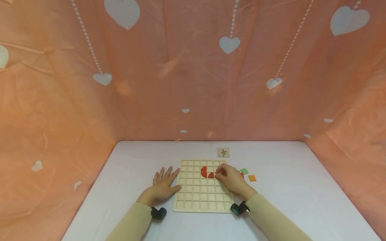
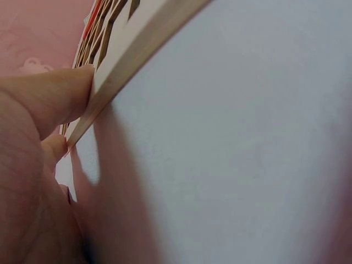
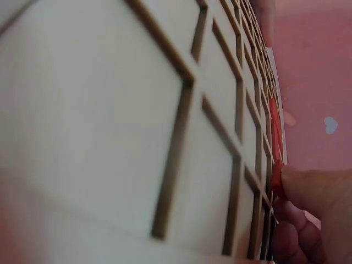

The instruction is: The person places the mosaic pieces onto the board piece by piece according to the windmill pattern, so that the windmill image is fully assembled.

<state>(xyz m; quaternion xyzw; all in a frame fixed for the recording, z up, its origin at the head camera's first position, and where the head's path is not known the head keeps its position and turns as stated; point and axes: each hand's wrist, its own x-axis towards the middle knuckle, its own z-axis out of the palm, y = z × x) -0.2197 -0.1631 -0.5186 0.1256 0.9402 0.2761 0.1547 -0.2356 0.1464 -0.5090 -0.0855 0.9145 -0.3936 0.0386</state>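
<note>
A pale wooden grid board (image 1: 196, 197) lies on the white table. Red quarter-round pieces (image 1: 203, 172) sit in its upper middle cells, with another red piece (image 1: 211, 175) beside them. My right hand (image 1: 233, 180) reaches over the board's right side, thumb and fingertips pinched together right at that spot. In the right wrist view the thumb tip meets a red piece (image 3: 278, 179) close over the grid; the fingers hide part of it. My left hand (image 1: 163, 187) lies with fingers spread at the board's left side, its thumb (image 2: 60, 96) touching the wooden edge.
Right of the board lie a green square (image 1: 244, 171), an orange square (image 1: 252, 178) and some red (image 1: 241, 174) partly behind my right hand. A small card (image 1: 223, 152) with a gridded pinwheel-like picture lies beyond the board. An orange curtain (image 1: 199, 83) with hearts encloses the table.
</note>
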